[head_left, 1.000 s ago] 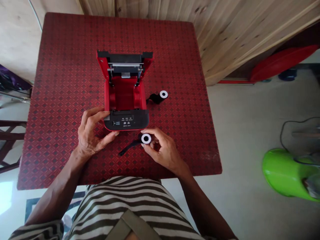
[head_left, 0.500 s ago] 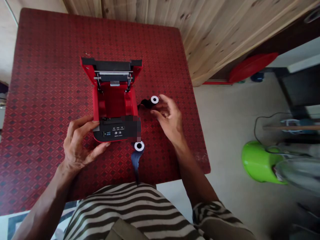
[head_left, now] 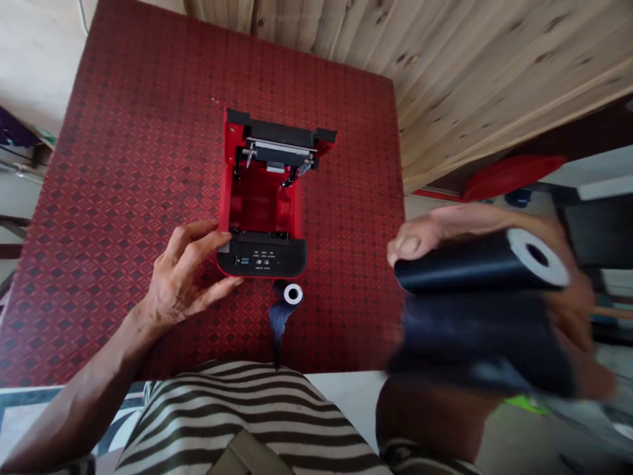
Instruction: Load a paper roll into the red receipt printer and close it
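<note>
Holding a dark roll (head_left: 459, 264) beside an open red-and-black device (head_left: 262, 260)

The left forearm extends from the lower left across the red patterned table (head_left: 123, 165). The left hand (head_left: 175, 280) grips the device's near-left corner, fingertips on top and thumb against the front edge, in a narrow pinch. The right hand (head_left: 484, 216), blurred and closest to the camera, is raised at the right with the roll between its fingertips and the rest of the hand; loose dark film (head_left: 479, 343) hangs below the roll and partly covers the forearm. The device stands on the table, its lid (head_left: 281, 135) raised over a red cavity. Small white and blue markings appear on its black front panel (head_left: 270, 254), too small to read. A second roll (head_left: 293, 294), with a white end, lies just in front, its film trailing towards the striped shirt (head_left: 247, 409).
</note>
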Tool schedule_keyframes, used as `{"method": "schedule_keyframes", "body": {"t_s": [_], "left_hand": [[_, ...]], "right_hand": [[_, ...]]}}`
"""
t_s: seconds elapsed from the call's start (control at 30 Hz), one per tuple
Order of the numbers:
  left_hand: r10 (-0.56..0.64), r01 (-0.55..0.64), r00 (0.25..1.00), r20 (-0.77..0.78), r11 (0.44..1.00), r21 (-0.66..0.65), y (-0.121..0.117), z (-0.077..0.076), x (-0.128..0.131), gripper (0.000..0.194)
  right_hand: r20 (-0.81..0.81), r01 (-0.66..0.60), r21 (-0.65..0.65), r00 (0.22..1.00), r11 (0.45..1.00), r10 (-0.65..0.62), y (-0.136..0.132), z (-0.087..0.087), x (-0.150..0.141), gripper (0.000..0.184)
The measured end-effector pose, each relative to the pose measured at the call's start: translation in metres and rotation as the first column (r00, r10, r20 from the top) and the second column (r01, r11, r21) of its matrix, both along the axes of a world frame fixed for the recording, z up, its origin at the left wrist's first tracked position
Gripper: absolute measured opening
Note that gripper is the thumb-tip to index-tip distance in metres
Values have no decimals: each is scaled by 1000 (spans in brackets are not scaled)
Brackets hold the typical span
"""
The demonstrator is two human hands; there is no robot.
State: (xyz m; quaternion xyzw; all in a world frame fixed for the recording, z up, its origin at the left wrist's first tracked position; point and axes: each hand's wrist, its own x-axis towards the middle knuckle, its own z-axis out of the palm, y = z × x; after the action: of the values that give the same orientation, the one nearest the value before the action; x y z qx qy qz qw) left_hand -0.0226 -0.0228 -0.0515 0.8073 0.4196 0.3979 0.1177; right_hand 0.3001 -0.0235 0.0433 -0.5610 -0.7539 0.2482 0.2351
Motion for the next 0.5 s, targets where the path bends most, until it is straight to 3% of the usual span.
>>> {"method": "schedule_keyframes", "body": {"t_s": [0.1, 0.3, 0.5], "left_hand": [[-3, 3, 1000, 6, 1000, -21, -1, -1, 0, 66], [-13, 13, 1000, -19, 1000, 0, -1, -1, -1, 63], [-18, 17, 1000, -24, 999, -46, -3, -1, -1, 61]], "right_hand": [[95, -99, 14, 991, 995, 97, 18, 12, -31, 46], [271, -250, 93, 938, 964, 217, 51, 6, -82, 28], [495, -293, -36, 825, 955, 272, 70, -5, -101, 21]]}}
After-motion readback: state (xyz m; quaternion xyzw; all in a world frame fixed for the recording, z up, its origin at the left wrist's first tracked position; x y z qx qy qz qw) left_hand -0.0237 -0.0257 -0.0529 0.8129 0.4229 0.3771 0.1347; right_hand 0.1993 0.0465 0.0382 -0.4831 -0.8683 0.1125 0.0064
